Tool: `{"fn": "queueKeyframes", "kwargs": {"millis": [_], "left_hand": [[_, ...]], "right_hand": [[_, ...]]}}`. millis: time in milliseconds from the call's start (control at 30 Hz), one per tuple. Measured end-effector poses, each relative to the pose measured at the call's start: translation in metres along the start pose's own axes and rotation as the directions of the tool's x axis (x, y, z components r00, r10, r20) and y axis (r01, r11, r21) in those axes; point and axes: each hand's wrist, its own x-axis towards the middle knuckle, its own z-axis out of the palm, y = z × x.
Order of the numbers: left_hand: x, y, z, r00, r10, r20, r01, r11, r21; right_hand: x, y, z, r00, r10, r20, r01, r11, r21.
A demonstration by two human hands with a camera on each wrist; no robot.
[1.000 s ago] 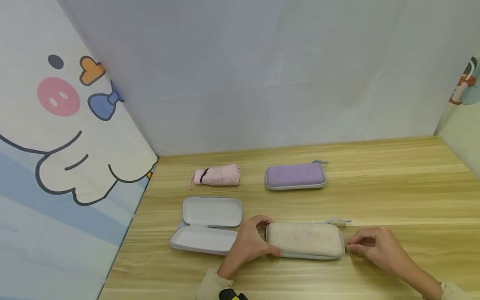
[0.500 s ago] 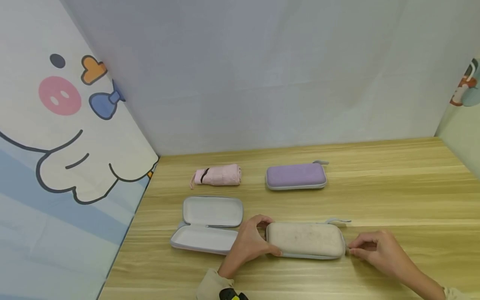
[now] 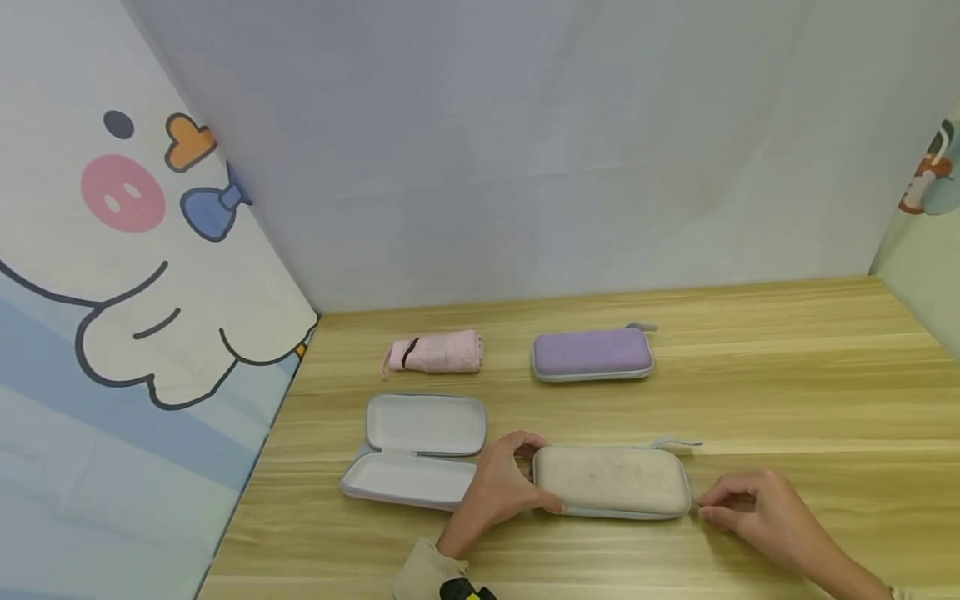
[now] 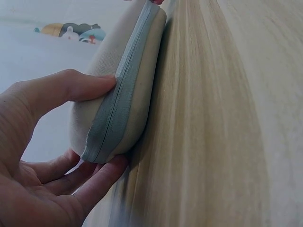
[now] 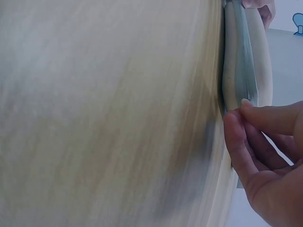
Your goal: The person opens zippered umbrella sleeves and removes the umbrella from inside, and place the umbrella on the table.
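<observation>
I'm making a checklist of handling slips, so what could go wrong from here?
The beige case might skid or twist if the right hand tugs at its right end, since the left hand grips only the opposite end. The right hand pinches just a small tab, so that hold could slip. In the head view the left hand overlaps the open case, so a backward shift might bump it.

At the lower right of the frame, my right hand (image 3: 765, 515), pinching the zipper pull (image 3: 695, 502) at the beige hard case (image 3: 611, 481), has slipped slightly downward and rightward; my sleeve cuff (image 3: 902, 593), plainer before, now barely shows along the bottom edge.
</observation>
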Motion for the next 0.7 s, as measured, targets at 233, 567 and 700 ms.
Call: {"fn": "queueKeyframes", "kwargs": {"millis": [233, 567, 700], "left_hand": [[-0.0004, -0.0006, -0.0001, 1.0, -0.003, -0.008, 0.003, 1.0, -0.002], [-0.0008, 0.0014, 0.0001, 1.0, 0.014, -0.016, -0.014, 1.0, 0.017], [-0.001, 0.0014, -0.0001, 1.0, 0.012, -0.011, -0.012, 1.0, 0.013]], "right_hand": [[-0.0015, 0.0002, 0.0036, 1.0, -0.014, -0.018, 0.014, 0.999, 0.029], [-0.0045, -0.0003, 0.0058, 0.999, -0.007, -0.037, 0.008, 1.0, 0.021], [-0.0064, -0.002, 0.0064, 0.999, -0.009, -0.045, 0.009, 1.0, 0.01]]}}
